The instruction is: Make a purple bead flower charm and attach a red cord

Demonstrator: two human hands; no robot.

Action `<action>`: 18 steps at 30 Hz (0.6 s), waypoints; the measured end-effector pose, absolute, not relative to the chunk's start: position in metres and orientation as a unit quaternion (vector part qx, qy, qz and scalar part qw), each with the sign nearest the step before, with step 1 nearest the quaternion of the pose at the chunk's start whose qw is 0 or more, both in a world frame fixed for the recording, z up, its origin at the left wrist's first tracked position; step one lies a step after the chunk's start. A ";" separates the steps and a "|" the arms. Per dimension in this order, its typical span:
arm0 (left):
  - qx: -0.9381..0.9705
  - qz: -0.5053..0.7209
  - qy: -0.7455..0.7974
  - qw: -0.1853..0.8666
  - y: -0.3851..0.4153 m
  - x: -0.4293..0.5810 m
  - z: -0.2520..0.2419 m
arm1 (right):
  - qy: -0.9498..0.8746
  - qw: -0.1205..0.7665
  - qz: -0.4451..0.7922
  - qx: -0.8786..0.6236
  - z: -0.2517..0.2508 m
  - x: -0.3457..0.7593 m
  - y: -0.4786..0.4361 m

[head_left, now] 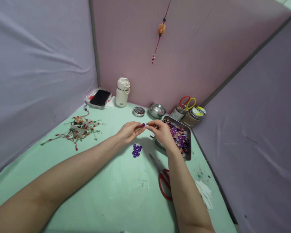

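Between the fingertips of my left hand [130,131] is a round purple bead [143,125], held above the table. My right hand [160,131] is closed in a pinch just to the right of the bead; what its fingertips hold is too small to make out. Below my hands, a small cluster of purple beads [136,150] lies on the green tabletop. Red-handled scissors [164,181] rest beside my right forearm, which partly covers one handle. A metal tray [188,142] of mixed beads sits behind my right wrist.
Beaded strings [83,129] lie heaped at the left. Along the back stand a phone [100,97], a white bottle [122,94], a round tin [139,111], a metal bowl [157,110] and jars [194,116]. A beaded cord [161,29] hangs on the wall; a white glove [204,193] lies right.
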State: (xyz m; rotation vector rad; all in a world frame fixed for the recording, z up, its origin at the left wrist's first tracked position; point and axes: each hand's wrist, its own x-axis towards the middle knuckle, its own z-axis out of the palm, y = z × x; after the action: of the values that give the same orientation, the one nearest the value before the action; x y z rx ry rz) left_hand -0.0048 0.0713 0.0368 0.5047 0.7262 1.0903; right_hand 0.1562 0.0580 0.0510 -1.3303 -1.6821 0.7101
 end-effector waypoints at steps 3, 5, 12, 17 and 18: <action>0.235 0.506 0.326 0.763 0.071 -0.005 0.037 | -0.679 0.430 0.279 -0.525 0.051 0.155 0.058; 0.240 0.509 0.323 0.761 0.071 -0.005 0.038 | -0.684 0.434 0.272 -0.520 0.051 0.153 0.058; 0.276 0.513 0.320 0.747 0.068 -0.007 0.041 | -0.679 0.437 0.254 -0.532 0.055 0.145 0.053; 0.348 0.526 0.397 0.667 0.072 -0.011 0.045 | -0.654 0.459 0.270 -0.537 0.057 0.153 0.054; 0.360 0.526 0.418 0.647 0.073 -0.012 0.046 | -0.646 0.469 0.282 -0.533 0.057 0.156 0.054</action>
State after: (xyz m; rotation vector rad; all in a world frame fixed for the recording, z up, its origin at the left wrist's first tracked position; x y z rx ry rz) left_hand -0.0118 0.0733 0.0460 0.8189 0.9501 1.1960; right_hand 0.1561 0.0542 0.0570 -1.3064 -1.5827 0.6911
